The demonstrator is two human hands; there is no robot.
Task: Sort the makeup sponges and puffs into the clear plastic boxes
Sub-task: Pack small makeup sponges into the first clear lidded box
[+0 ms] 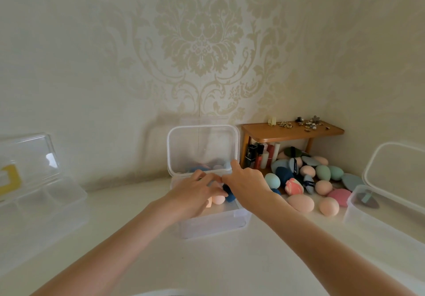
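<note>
The middle box point(213, 223) stands open, its lid point(202, 148) tipped up against the wall, probably so both hands can reach in freely. Inside lie a peach sponge point(218, 199) and a dark blue sponge point(230, 195); more shapes show blurred through the lid.

The left hand point(195, 192) reaches over the box's near wall, palm down, fingers bent over the sponges. Whether it grasps one or only presses them I cannot tell. The right hand point(247, 184) comes in over the box's right wall, forefinger stretched up to touch the lid's lower right corner, the other fingers tucked; what, if anything, they hold is hidden. It looks like settling the sponges into place.

Right of the box, a pile point(308, 180) of sponges and puffs waits unsorted, spilling from under a small wooden shelf point(292, 132). Further right stands a second open box point(368, 206) holding a grey puff point(366, 200). Far left of the middle box sits a divided case point(34, 194).
</note>
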